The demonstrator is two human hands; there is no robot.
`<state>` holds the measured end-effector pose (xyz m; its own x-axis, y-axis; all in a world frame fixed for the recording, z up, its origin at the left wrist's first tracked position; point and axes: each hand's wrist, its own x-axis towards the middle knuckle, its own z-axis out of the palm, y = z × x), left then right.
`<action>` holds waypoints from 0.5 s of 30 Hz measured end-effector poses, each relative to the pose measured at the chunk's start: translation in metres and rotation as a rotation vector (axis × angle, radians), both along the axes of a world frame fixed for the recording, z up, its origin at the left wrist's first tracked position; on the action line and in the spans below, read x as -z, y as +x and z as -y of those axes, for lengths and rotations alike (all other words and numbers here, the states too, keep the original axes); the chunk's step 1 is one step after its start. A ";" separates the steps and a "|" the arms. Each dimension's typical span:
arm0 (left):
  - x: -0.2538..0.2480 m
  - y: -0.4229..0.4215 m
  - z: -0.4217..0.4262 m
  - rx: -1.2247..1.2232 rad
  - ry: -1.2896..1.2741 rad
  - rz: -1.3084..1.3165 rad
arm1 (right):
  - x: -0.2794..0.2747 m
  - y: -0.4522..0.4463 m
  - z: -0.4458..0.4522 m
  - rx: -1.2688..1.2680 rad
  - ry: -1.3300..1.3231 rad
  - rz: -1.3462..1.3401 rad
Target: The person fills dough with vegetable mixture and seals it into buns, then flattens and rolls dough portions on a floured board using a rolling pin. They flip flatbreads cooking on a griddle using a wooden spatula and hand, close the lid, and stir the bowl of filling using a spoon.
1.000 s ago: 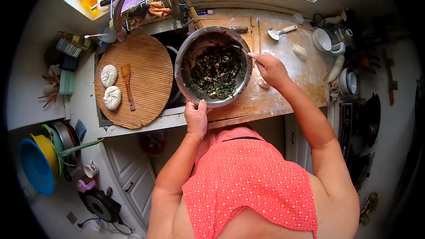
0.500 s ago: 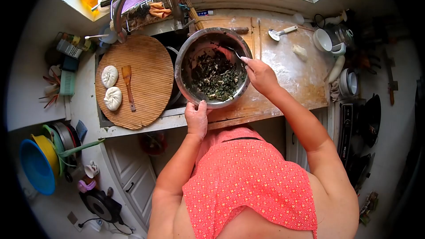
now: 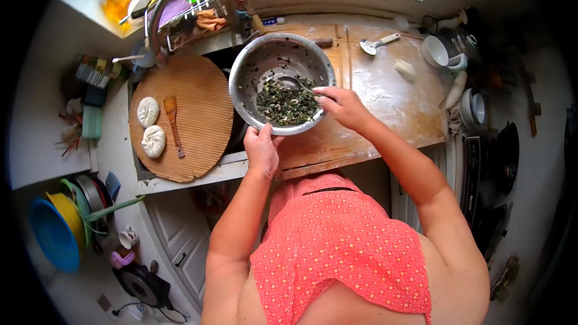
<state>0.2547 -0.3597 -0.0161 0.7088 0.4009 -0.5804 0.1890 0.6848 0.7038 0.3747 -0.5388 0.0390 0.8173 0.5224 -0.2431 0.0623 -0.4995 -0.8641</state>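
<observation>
A steel mixing bowl (image 3: 239, 78) holds a chopped green filling (image 3: 283, 101) flecked with pale bits. My left hand (image 3: 262, 147) grips the bowl's near rim, thumb up against the side. In my right hand (image 3: 342, 107) is the handle of a metal spoon (image 3: 290, 81), whose head rests on the filling. To the left, two white filled buns (image 3: 148, 112) and a wooden spatula (image 3: 173, 121) lie on a round ridged board (image 3: 208, 93).
A floured wooden board (image 3: 379, 120) extends right of the bowl, with a piece of dough (image 3: 404, 69) and a white-handled scoop (image 3: 378, 43) on it. The faucet (image 3: 158, 18) arches behind the round board. White bowls (image 3: 435, 52) stand at the right.
The bowl has shifted slightly left and tilts toward me more. The spoon has moved from the bowl's far right side down onto the filling, and the filling has gathered toward the near side.
</observation>
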 end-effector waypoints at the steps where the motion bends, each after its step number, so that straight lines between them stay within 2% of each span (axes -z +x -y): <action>1: -0.003 0.007 0.000 -0.012 -0.010 0.003 | 0.002 -0.002 -0.004 -0.053 -0.068 0.239; 2: -0.004 0.014 -0.001 -0.024 -0.020 0.005 | 0.003 -0.005 -0.008 -0.106 -0.144 0.475; 6: 0.004 0.036 -0.001 -0.047 -0.049 0.097 | -0.022 -0.024 -0.002 -0.012 -0.223 0.545; 9: -0.002 0.047 0.000 -0.050 -0.055 0.066 | -0.006 -0.027 0.035 -0.003 -0.174 0.619; 13: 0.000 0.052 0.003 -0.083 -0.027 0.092 | 0.038 -0.015 0.101 0.135 -0.235 0.568; 15: -0.001 0.049 0.004 -0.093 -0.078 0.133 | 0.047 -0.011 0.120 0.266 -0.459 0.385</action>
